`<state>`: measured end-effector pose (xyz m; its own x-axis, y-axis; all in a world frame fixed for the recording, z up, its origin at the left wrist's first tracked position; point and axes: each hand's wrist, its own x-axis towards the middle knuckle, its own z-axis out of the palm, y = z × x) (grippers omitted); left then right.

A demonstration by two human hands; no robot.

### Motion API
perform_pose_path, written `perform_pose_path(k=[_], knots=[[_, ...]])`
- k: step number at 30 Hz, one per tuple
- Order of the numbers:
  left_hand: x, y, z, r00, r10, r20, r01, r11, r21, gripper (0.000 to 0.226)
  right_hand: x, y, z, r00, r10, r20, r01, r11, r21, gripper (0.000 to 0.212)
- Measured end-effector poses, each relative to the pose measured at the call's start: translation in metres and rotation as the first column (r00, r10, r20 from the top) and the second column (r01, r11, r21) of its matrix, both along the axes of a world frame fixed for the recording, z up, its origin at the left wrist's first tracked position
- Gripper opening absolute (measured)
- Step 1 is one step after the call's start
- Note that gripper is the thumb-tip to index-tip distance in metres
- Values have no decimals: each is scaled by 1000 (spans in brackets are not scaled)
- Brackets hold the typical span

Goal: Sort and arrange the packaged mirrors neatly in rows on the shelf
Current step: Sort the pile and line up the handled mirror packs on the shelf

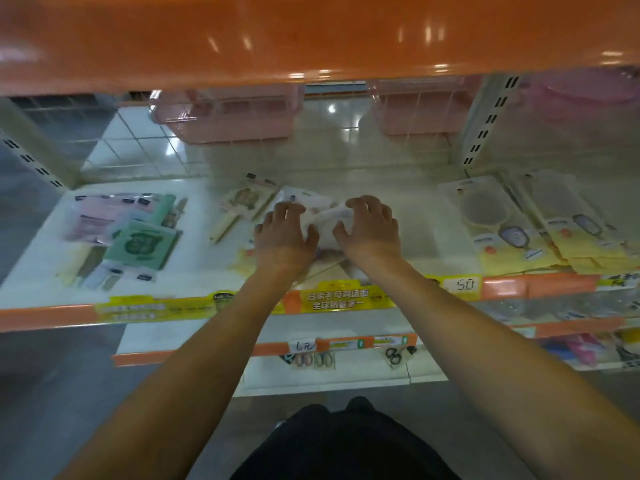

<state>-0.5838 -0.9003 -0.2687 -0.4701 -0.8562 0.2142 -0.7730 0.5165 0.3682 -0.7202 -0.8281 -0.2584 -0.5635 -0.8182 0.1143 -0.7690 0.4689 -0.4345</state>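
Hands at the middle of the shelf (pixel 214 285), both pressed on one small stack of packaged mirrors (pixel 323 220). The left hand (pixel 284 233) covers the stack's left edge and the right hand (pixel 369 228) its right edge, so the stack lies directly between the two grips, neither hand nearer than the other. Its long axis appears to run near-to-far with a slight tilt to the far left, though motion blur makes the outline uncertain.

Grip state: on each hand the fingers are curled down over the top package, thumbs turned inward toward each other, the stack clasped from both sides rather than lifted; it appears to rest on the shelf.

Neighbouring stock: a wooden-handled mirror pack (pixel 239 206) lies just beside the stack to the far left, aslant. Well apart to the left lies a loose heap of pink and green packs (pixel 128 233), overlapping at mixed angles. To the right, rows of yellow-carded mirrors (pixel 519 230) lie roughly aligned, with bare shelf between them and the hands.

Judgement: the coming move likely turns on squaring the clasped stack's long axis to the shelf front edge, in line with the yellow-carded rows.
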Motion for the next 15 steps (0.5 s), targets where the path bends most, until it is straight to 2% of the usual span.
perform_pose_path(k=[7, 15], knots=[[59, -21, -4, 999, 20, -35, -20, 1000, 7, 42, 59, -31, -4, 994, -61, -86, 74, 985, 156, 55], [79, -34, -7, 1000, -5, -18, 5, 1000, 19, 41, 88, -35, -12, 984, -89, -156, 125, 963, 238, 52]])
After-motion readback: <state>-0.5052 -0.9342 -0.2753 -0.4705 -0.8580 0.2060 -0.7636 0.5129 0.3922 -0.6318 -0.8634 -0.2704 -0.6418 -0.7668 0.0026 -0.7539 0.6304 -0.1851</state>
